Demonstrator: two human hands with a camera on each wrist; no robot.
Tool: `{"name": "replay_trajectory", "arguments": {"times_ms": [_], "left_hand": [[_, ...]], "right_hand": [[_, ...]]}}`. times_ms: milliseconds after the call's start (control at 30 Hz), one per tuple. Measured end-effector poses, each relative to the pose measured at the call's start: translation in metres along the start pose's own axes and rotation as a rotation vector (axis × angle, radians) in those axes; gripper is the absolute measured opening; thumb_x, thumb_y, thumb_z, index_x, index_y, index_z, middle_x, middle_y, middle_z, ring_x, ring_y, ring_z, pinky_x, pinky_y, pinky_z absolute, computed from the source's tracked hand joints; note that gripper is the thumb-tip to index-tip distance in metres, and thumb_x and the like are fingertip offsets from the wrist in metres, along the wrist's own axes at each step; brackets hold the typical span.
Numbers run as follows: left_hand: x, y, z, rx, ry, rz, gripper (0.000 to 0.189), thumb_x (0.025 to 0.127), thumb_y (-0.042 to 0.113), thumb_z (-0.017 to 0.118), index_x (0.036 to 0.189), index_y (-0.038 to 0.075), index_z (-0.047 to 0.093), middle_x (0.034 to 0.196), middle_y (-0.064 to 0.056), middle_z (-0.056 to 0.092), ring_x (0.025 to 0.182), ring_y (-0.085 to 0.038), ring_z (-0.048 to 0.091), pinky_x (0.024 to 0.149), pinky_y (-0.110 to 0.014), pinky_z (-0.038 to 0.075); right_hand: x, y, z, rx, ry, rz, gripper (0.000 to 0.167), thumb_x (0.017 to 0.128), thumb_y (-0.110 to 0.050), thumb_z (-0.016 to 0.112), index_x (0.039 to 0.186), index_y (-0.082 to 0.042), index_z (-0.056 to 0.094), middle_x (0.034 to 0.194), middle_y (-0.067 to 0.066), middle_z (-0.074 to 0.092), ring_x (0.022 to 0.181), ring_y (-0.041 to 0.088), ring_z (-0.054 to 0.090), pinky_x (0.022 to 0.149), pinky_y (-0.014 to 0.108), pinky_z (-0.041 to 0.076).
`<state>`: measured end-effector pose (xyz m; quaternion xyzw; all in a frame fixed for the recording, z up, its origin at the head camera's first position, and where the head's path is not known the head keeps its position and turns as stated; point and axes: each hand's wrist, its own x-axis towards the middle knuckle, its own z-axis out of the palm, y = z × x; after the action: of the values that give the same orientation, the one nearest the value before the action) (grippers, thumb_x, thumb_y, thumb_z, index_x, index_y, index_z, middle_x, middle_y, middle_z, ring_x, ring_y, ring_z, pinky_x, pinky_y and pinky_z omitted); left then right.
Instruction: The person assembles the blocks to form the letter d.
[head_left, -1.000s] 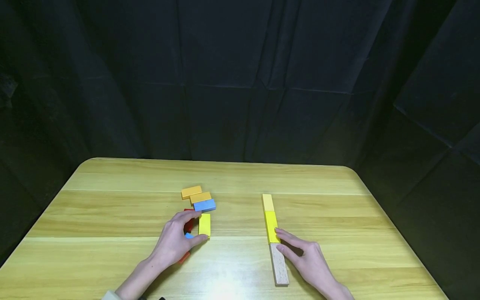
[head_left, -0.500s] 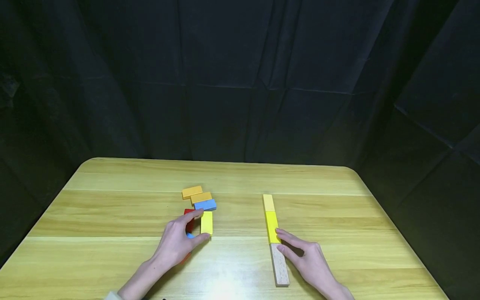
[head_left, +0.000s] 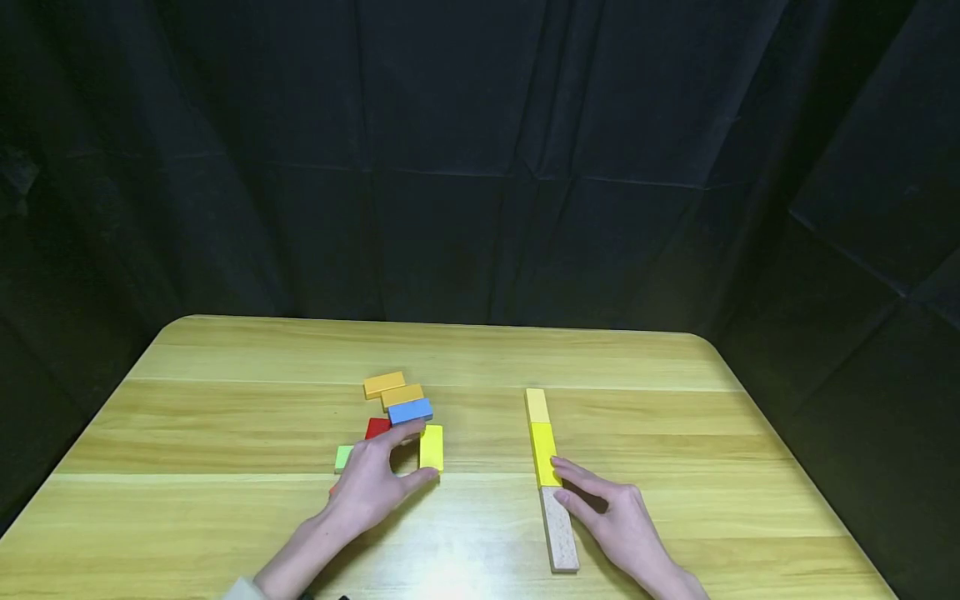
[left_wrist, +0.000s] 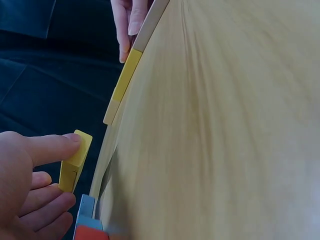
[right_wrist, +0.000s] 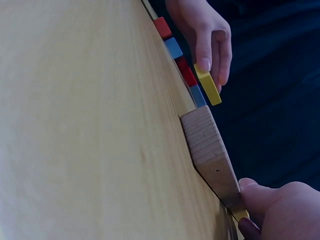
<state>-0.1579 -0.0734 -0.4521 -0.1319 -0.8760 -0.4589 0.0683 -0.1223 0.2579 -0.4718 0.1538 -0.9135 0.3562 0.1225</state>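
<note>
My left hand [head_left: 371, 485] pinches a yellow block [head_left: 431, 448] between thumb and fingertips. The left wrist view shows that yellow block [left_wrist: 76, 157] raised off the table. On the right, a pale block [head_left: 536, 406], a bright yellow block [head_left: 544, 452] and a bare wooden block [head_left: 559, 533] lie end to end in a line. My right hand [head_left: 618, 521] rests against this line where the yellow and wooden blocks meet, its thumb at the wooden one and a finger at the yellow one. In the right wrist view the wooden block [right_wrist: 210, 155] partly hides the yellow one.
Two orange blocks [head_left: 384, 385] and a blue block [head_left: 410, 411] lie beyond my left hand. A red block [head_left: 377, 427] and a green block [head_left: 343, 458] are partly covered by it. A dark curtain [head_left: 450, 167] hangs behind the wooden table [head_left: 225, 400].
My left hand has moved to the right with the yellow block, a little away from the loose pile. The green block has come into sight behind it. The right hand stays put.
</note>
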Motion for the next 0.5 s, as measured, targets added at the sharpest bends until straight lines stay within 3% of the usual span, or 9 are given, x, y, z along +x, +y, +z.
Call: {"name": "replay_trajectory", "arguments": {"times_ms": [233,500], "left_hand": [[0.004,0.007,0.007,-0.040,-0.032,0.010,0.063,0.076,0.019,0.087,0.133,0.008,0.063,0.125,-0.004,0.070,0.120,-0.023,0.063,0.102,-0.044,0.051],[0.010,0.011,0.016,-0.021,-0.047,0.049,0.062,0.077,0.022,0.086,0.133,0.007,0.063,0.123,-0.006,0.071,0.119,-0.026,0.064,0.099,-0.047,0.052]], "right_hand": [[0.000,0.000,-0.001,-0.007,-0.007,0.011,0.032,0.091,-0.027,0.073,0.122,-0.021,0.073,0.129,-0.010,0.067,0.119,0.015,0.062,0.099,0.009,0.041],[0.000,-0.002,-0.001,-0.020,-0.011,0.014,0.032,0.091,-0.027,0.073,0.122,-0.019,0.073,0.129,-0.010,0.066,0.119,0.014,0.062,0.099,0.027,0.052]]}}
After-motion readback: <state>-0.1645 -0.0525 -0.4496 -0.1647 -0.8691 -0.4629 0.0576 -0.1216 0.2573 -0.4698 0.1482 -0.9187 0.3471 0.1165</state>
